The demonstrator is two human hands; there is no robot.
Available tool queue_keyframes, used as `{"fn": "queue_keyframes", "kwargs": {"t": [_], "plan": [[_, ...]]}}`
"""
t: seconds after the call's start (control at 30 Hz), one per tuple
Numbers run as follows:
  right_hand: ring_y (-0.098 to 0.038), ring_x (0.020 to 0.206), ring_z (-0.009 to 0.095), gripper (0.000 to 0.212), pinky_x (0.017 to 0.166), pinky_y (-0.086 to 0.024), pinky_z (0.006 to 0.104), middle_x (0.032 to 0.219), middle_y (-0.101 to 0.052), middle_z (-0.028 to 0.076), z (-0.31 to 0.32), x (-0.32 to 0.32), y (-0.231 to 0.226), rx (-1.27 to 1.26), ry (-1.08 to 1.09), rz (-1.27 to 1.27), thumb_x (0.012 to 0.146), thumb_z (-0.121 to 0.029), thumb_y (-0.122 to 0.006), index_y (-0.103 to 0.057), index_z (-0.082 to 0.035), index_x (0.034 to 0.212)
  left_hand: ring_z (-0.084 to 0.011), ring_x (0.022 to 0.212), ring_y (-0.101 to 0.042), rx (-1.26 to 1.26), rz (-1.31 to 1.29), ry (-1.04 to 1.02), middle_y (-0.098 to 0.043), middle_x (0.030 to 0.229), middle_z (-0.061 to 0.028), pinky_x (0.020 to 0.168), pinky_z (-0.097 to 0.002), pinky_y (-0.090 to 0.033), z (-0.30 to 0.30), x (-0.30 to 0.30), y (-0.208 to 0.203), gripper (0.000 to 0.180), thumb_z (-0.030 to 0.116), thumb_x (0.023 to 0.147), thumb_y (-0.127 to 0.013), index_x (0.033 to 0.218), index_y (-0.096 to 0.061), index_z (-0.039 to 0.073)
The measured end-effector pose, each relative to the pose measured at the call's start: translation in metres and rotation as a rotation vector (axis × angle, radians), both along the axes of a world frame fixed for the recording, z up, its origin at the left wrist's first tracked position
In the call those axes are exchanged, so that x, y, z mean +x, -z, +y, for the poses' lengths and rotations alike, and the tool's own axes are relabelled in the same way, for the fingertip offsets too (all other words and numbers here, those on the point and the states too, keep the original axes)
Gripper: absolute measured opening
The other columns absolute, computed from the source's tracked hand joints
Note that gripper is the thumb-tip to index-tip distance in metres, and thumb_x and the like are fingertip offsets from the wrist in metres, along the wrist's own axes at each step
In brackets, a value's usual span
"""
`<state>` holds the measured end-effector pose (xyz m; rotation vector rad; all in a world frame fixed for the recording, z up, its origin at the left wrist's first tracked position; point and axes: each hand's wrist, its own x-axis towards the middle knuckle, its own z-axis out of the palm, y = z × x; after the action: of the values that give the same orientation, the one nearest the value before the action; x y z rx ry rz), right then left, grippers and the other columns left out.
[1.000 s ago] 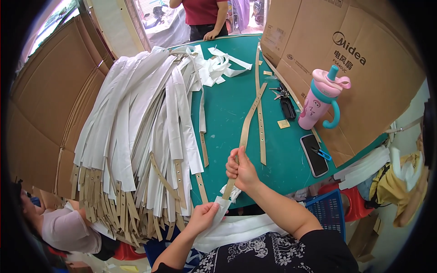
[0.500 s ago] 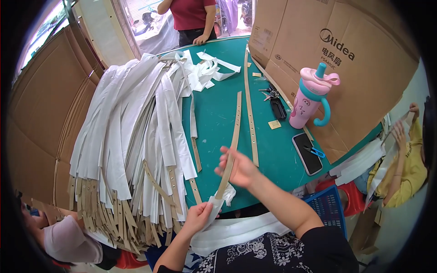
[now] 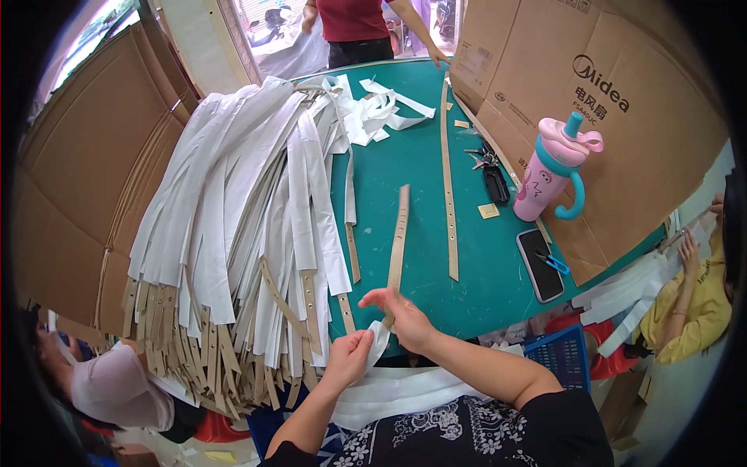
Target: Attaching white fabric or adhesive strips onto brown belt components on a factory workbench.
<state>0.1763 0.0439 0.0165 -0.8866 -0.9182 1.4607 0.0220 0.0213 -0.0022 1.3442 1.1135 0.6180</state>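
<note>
A tan belt [image 3: 398, 241] with a row of holes stands up from my hands and leans over the table, its lower part inside a white sleeve [image 3: 378, 342]. My left hand [image 3: 350, 359] is closed, pinching the sleeve near the table's front edge. Just right of it, my right hand [image 3: 409, 321] curls around the belt where it comes out of the sleeve. More white material [image 3: 436, 389] lies across my lap. On the left, a big heap of belts in white sleeves [image 3: 226, 187] drapes over the table, its tan ends hanging down.
Bare belts [image 3: 450, 194] lie along the green table [image 3: 366, 272]. White scraps [image 3: 381, 113] are at the back. Keys [image 3: 490, 167], a pink tumbler [image 3: 552, 167], and a phone [image 3: 537, 268] with blue thread snips [image 3: 554, 263] stand right, before a cardboard sheet [image 3: 591, 70]. Other people are around.
My right hand has slid down the belt to the sleeve, close to my left hand. The belt's upper end has dropped lower. The person across the table has moved an arm to the right.
</note>
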Motion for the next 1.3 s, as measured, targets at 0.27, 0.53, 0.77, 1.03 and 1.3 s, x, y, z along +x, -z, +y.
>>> {"fn": "queue_keyframes", "kwargs": {"t": [0.27, 0.53, 0.77, 1.03, 1.3], "plan": [[-0.038, 0.055, 0.010, 0.034, 0.078, -0.042, 0.0359, 0.060, -0.032, -0.003, 0.014, 0.032, -0.012, -0.237, -0.025, 0.739, 0.095, -0.039, -0.026, -0.044, -0.010, 0.100, -0.0027, 0.062, -0.046, 0.041, 0.137, 0.078, -0.054, 0.068, 0.0050, 0.054, -0.0195, -0.038, -0.011, -0.009, -0.013, 0.030, 0.025, 0.092, -0.047, 0.084, -0.062, 0.000], [-0.048, 0.104, 0.015, 0.040, 0.095, -0.033, 0.0307, 0.099, -0.057, 0.005, -0.012, 0.008, -0.008, 0.009, -0.333, -0.130, 0.094, -0.037, -0.032, -0.047, -0.005, 0.113, -0.0033, 0.056, -0.043, 0.012, -0.124, -0.073, -0.051, 0.063, 0.0061, 0.050, -0.0207, -0.036, -0.002, -0.007, -0.010, 0.030, 0.026, 0.092, -0.046, 0.087, -0.062, 0.001], [-0.050, 0.059, 0.012, 0.027, 0.064, -0.044, 0.0275, 0.067, -0.050, 0.000, 0.051, 0.045, -0.026, -0.469, 0.006, 0.887, 0.093, -0.035, -0.039, -0.048, -0.011, 0.102, -0.0045, 0.054, -0.043, 0.157, 0.182, -0.032, -0.051, 0.058, 0.0023, 0.050, -0.0227, -0.036, -0.025, -0.024, 0.004, 0.029, 0.026, 0.090, -0.048, 0.086, -0.061, 0.001], [-0.019, 0.045, 0.005, 0.028, 0.042, -0.020, 0.0213, 0.054, -0.023, -0.006, 0.047, 0.024, -0.031, -0.388, 0.211, 0.613, 0.093, -0.041, -0.036, -0.043, -0.015, 0.085, -0.0033, 0.057, -0.042, 0.089, 0.183, -0.135, -0.052, 0.062, 0.0051, 0.051, -0.0205, -0.035, -0.030, -0.015, -0.002, 0.029, 0.023, 0.091, -0.047, 0.077, -0.059, 0.000], [-0.019, 0.045, 0.005, 0.030, 0.042, -0.020, 0.0206, 0.054, -0.022, -0.006, 0.040, 0.030, -0.060, -0.147, 0.303, 0.439, 0.093, -0.041, -0.034, -0.043, -0.014, 0.084, -0.0039, 0.062, -0.050, 0.105, 0.114, -0.088, -0.059, 0.071, 0.0030, 0.056, -0.0188, -0.040, -0.021, -0.011, -0.028, 0.019, 0.016, 0.085, -0.057, 0.081, -0.063, -0.002]]}}
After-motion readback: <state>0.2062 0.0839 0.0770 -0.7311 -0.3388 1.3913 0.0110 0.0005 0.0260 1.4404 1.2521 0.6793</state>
